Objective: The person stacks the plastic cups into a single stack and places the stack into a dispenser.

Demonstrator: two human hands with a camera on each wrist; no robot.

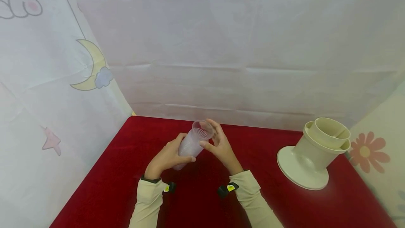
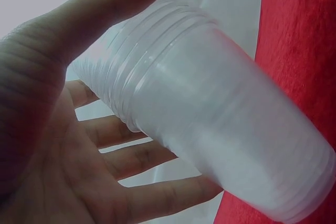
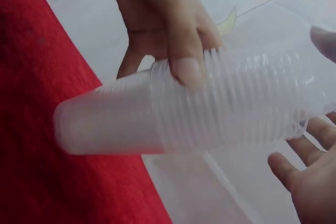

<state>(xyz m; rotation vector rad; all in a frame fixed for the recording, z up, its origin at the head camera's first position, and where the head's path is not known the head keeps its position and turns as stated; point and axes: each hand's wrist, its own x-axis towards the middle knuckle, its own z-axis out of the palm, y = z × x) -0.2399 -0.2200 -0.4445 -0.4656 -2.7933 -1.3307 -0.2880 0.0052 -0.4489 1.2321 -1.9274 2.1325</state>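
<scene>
A tilted stack of clear ribbed plastic cups (image 1: 191, 145) is held up over the red cloth, its mouth toward the upper right. My left hand (image 1: 169, 156) grips the stack's side, thumb across the near face and fingers behind. In the left wrist view, the smooth tapered base (image 2: 236, 129) of the stack points down to the right. At the mouth end, my right hand (image 1: 221, 147) holds the end plastic cup (image 1: 202, 124) between thumb and fingers. That cup juts out past the tightly packed rims (image 3: 236, 98) in the right wrist view.
On the right of the red-covered table (image 1: 126, 171) stands a cream plastic holder (image 1: 313, 154), with a round base and tilted, open-topped cylinders. Pale cloth walls (image 1: 196, 52) border the table at the back and both sides.
</scene>
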